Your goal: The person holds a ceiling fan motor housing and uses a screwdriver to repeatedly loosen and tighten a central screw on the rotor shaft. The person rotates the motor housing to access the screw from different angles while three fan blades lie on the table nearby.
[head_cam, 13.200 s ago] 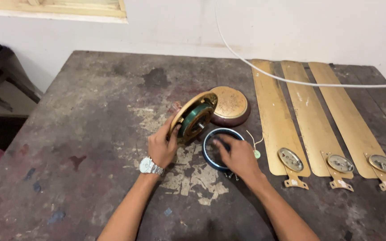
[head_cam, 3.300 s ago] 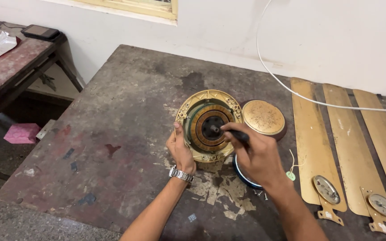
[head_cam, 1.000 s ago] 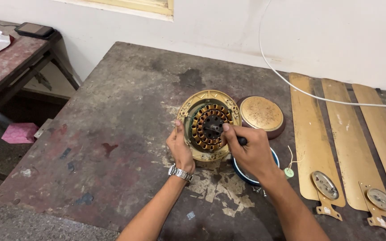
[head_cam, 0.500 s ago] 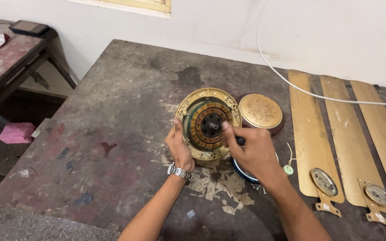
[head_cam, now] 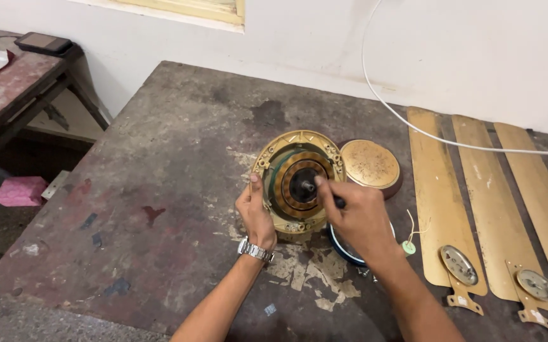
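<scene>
The left hand [head_cam: 256, 214] grips the opened fan motor's [head_cam: 298, 183] rim while the right hand [head_cam: 357, 215] pinches its central shaft; the domed cover [head_cam: 369, 164], just beyond the right hand, is already off.

Soft even daylight; sharp focus

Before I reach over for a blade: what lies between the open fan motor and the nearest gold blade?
In the head view, a round gold cap sits between the fan motor and the nearest blade.

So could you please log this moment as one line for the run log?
left hand: steadies fan motor rim | right hand: holds dark tool at motor hub | round gold cover: beside motor
</scene>
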